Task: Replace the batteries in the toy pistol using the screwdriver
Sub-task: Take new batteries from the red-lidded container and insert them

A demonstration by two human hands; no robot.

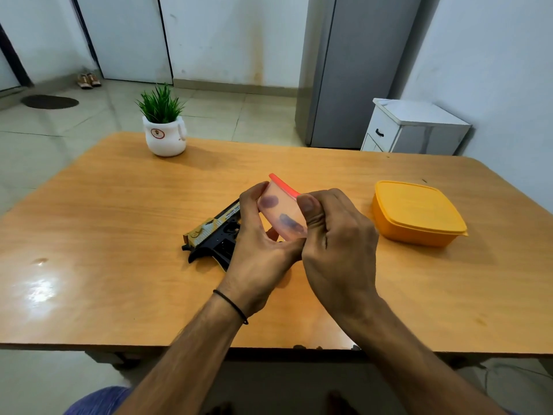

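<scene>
A small translucent pink container (282, 214) with a red lid is held tilted above the table, dark shapes showing through its wall. My left hand (257, 244) grips its left side and underside. My right hand (335, 241) grips its right side, with the thumb pressed near the lid's rim. The black and gold toy pistol (211, 235) lies flat on the wooden table (119, 220), just left of and partly behind my left hand. No screwdriver is visible.
A closed yellow lunch box (416, 214) sits on the table to the right. A white pot with a green plant (163, 130) stands at the table's far left. A white cabinet (413, 127) and a grey fridge stand beyond the table.
</scene>
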